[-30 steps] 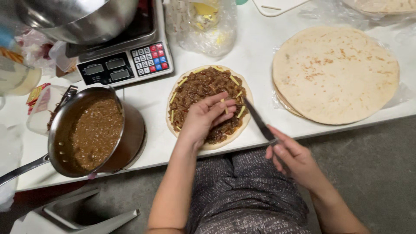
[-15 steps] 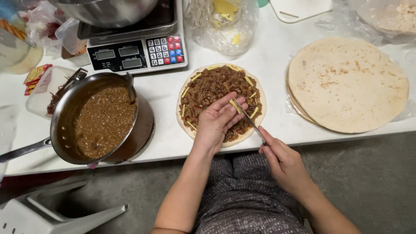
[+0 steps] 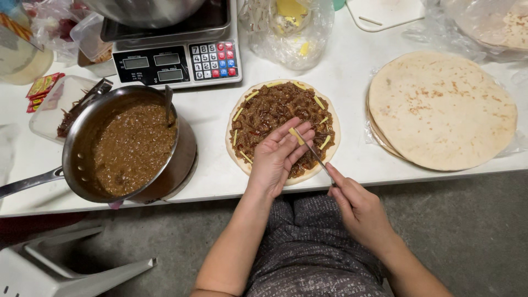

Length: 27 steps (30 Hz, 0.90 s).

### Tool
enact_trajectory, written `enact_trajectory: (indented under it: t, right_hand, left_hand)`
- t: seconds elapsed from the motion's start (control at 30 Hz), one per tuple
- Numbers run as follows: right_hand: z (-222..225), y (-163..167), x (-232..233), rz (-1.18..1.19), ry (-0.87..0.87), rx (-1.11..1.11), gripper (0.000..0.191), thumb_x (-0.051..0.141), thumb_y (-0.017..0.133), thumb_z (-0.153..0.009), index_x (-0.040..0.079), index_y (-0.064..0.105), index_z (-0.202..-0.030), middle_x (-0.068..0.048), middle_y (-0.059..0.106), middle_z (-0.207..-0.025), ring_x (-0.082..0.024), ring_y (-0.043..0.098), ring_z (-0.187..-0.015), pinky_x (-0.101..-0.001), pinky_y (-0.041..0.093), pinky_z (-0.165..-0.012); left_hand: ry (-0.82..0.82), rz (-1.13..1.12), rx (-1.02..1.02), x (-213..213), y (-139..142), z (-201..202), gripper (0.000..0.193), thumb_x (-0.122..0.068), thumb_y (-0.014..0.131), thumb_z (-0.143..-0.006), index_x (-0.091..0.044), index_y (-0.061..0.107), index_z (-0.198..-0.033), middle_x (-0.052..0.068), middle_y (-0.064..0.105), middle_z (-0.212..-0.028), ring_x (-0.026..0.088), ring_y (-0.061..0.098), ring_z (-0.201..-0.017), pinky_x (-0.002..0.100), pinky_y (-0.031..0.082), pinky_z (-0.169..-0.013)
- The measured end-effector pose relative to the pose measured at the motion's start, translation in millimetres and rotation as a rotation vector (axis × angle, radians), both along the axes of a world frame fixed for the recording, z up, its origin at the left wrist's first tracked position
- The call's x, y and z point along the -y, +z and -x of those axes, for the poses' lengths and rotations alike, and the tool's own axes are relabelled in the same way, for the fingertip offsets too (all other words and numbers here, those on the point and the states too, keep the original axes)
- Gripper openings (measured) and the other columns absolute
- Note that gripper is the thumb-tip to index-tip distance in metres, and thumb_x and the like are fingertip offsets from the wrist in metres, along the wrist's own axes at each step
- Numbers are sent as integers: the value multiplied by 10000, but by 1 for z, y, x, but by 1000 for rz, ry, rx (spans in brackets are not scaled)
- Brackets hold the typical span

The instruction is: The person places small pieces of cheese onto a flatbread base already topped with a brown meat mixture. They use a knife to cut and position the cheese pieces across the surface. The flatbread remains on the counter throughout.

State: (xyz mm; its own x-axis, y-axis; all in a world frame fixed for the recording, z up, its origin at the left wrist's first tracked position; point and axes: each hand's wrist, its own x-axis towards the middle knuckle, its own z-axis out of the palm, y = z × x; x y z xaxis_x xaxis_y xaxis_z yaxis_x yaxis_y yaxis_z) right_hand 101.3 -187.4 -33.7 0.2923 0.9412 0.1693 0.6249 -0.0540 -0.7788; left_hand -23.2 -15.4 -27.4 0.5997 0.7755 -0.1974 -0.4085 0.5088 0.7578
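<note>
Seen from above, a person sits at a white table. Nearest, their right hand is closed around the handle of a thin knife, its tip reaching in toward the left hand. The left hand lies flat on the near edge of a tortilla spread with brown meat filling and scattered cheese strips; its fingers lie loose and slightly spread, with one yellow cheese strip resting on them by the knife tip.

To the left, close beside the tortilla, stands a steel pan of brown sauce, its long handle pointing off the table's left side. To the right lies a stack of plain tortillas on plastic.

Farther back are a kitchen scale with a keypad, a metal bowl on top of it, and a clear plastic bag holding yellow cheese.
</note>
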Motion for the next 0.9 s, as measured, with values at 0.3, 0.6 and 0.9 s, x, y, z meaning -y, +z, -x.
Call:
enact_trajectory:
  t: [0.3,0.6,0.9]
  right_hand:
    - [7,0,-1,-65,19,49,517,35,595,-959,99,537,-1469,-108,668,-857,-193,696,-737,-313,561,-703]
    - [9,-4,-6,-106,10,140,516,19,617,-949,100,558,-1456,-125,613,-828,-248,645,-689,-356,537,-673]
    - [-1,-21,0,-173,-35,362,530,3,641,-923,132,595,-1436,-111,650,-849,-223,632,-685,-371,542,-647]
  left_hand:
    - [34,-8,29,5,-7,0,453,-31,530,-1021,73,468,-1457,243,606,-1401,301,637,-1254,400,557,-1064]
    - [61,-27,29,6,-16,1,437,-17,530,-1020,70,485,-1446,238,609,-1400,301,636,-1259,395,560,-1062]
    - [57,-92,-73,11,-14,-2,398,-27,532,-1019,49,535,-1410,209,642,-1371,265,658,-1236,375,571,-1045]
